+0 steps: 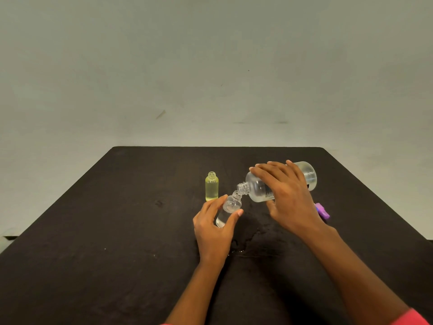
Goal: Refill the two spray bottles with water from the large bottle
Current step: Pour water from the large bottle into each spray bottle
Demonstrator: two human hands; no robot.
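My right hand grips the large clear bottle, tipped almost flat with its open neck pointing left and down. That neck meets the open mouth of a small clear spray bottle, which my left hand holds tilted toward it, thumb and fingers around its body. Some water shows in the small bottle's lower part. A second small bottle, yellow-green, stands upright and uncapped just behind my left hand.
The black table carries a wet patch near my left wrist. A purple spray cap lies to the right, partly behind my right hand. A pale wall rises beyond the table's far edge.
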